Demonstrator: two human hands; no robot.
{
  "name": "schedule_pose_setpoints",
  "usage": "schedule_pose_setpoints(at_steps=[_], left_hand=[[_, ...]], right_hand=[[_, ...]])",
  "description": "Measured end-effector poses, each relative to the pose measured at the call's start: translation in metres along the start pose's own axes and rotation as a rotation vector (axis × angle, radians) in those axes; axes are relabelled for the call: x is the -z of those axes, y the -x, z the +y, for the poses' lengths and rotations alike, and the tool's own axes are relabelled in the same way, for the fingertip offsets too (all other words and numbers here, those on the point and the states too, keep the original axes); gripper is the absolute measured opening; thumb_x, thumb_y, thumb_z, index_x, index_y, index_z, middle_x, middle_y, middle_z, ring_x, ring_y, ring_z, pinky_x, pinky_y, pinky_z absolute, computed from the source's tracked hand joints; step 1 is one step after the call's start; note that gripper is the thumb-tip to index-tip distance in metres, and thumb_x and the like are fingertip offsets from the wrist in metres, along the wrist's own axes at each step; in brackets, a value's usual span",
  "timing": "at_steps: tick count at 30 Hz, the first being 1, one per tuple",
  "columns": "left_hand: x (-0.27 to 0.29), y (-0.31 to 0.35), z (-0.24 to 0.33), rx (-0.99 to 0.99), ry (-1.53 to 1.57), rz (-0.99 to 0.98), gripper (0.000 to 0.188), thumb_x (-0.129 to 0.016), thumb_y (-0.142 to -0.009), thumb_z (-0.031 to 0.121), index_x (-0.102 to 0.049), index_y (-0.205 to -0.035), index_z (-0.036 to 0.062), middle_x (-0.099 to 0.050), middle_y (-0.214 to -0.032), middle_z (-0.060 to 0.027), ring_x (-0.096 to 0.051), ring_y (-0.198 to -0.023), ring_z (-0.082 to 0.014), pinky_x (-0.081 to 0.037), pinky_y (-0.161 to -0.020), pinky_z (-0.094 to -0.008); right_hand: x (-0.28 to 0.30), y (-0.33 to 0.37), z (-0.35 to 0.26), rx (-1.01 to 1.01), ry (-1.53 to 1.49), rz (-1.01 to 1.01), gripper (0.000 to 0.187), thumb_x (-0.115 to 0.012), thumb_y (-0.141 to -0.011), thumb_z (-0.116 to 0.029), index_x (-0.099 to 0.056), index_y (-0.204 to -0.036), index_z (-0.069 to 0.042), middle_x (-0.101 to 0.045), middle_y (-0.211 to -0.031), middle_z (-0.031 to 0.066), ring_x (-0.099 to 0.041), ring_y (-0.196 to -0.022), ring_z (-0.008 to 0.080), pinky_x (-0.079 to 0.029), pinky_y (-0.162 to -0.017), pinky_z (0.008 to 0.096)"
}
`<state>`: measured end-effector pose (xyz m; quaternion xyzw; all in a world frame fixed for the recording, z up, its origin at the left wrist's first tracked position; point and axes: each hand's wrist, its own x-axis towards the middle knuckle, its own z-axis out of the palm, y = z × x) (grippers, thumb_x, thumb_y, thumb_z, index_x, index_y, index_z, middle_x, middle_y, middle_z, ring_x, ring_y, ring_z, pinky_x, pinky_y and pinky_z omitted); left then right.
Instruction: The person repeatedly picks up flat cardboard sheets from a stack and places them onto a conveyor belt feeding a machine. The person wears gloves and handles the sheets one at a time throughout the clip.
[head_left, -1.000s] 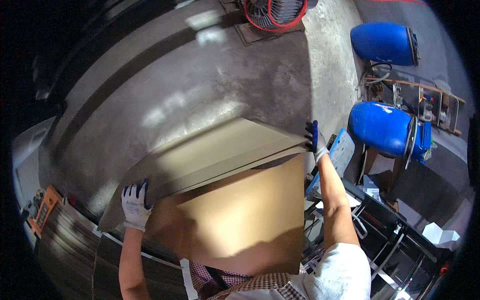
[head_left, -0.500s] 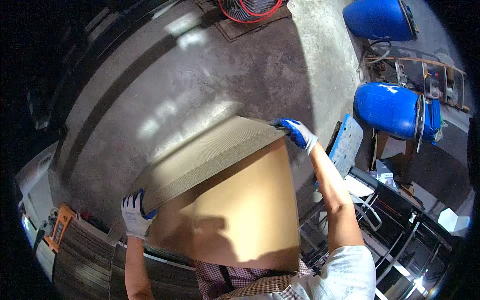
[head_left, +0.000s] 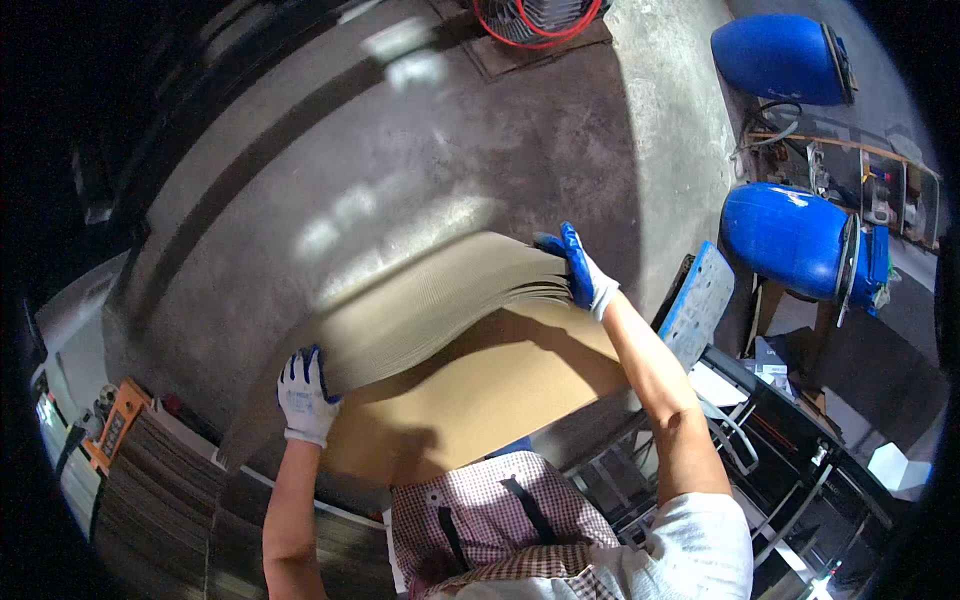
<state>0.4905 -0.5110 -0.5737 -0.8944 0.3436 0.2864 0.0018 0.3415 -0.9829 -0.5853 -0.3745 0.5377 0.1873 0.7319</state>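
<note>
A thick stack of brown cardboard sheets (head_left: 490,395) is held up in front of my checked apron (head_left: 510,500). Its layered edges bow in a curve and fan apart near the right end. My left hand (head_left: 308,395), in a white glove with blue palm, grips the left end of the stack, thumb on the near side. At the far right corner my right hand (head_left: 582,272), gloved alike, is closed on the sheets; some of its fingers are hidden behind them.
Piled dark sheets (head_left: 155,490) stand at lower left beside an orange tool (head_left: 118,425). To the right are two blue barrels (head_left: 785,235), a blue board (head_left: 695,300) and a black metal frame (head_left: 800,440). A red-rimmed fan (head_left: 535,20) stands on the far floor.
The stack has gone from nearly straight to bowed, and its sheets have spread at the right. Its near edge has risen off my apron. My left hand has shifted right and up.
</note>
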Motion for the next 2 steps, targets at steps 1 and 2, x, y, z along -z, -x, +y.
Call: schedule_pose_setpoints(at_steps=[1, 2], left_hand=[[-0.004, 0.001, -0.005, 0.033, 0.014, -0.084, 0.095, -0.079, -0.062, 0.039, -0.036, -0.141, 0.0098, -0.046, -0.136, -0.0159, -0.042, -0.125, -0.0344, -0.032, -0.104, -0.05], [-0.015, 0.0, -0.013, 0.066, 0.029, -0.168, 0.097, -0.078, -0.062, 0.042, -0.035, -0.142, 0.0098, -0.045, -0.137, -0.0158, -0.042, -0.126, -0.0339, -0.032, -0.105, -0.0502]], right_hand=[[-0.002, 0.003, -0.002, 0.003, 0.021, -0.036, 0.08, -0.027, -0.093, -0.067, -0.04, -0.14, -0.003, -0.049, -0.138, 0.0149, -0.049, -0.122, 0.0284, -0.036, -0.106, 0.0415], [0.0, 0.011, -0.008, -0.037, -0.063, -0.132, 0.079, -0.03, -0.092, -0.067, -0.046, -0.136, -0.003, -0.05, -0.137, 0.0143, -0.05, -0.123, 0.0272, -0.038, -0.105, 0.0414]])
